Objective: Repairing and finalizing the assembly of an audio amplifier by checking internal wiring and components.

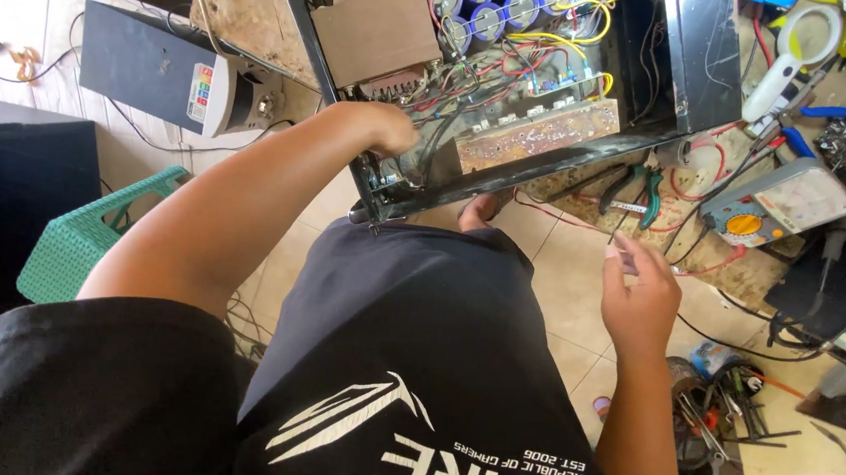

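Observation:
An opened black amplifier chassis [698, 63] lies in front of me, showing blue capacitors [489, 9], coloured wires and a brown circuit board [540, 132]. My left hand [383, 128] reaches inside the chassis near its front corner; its fingers are hidden among the wires. My right hand [639, 294] hovers to the right of my knee, its fingers pinched on a thin screwdriver [620, 219] whose tip points toward the chassis edge. Green-handled pliers [645, 189] lie just beyond that hand.
A multimeter [778, 203] with red and black leads rests at right. A magnifier [791, 50] and small tools sit beyond it. A green plastic stool [85, 239], a black speaker box [9, 199] and a grey box [157, 65] stand left. Loose tools [719, 407] lie lower right.

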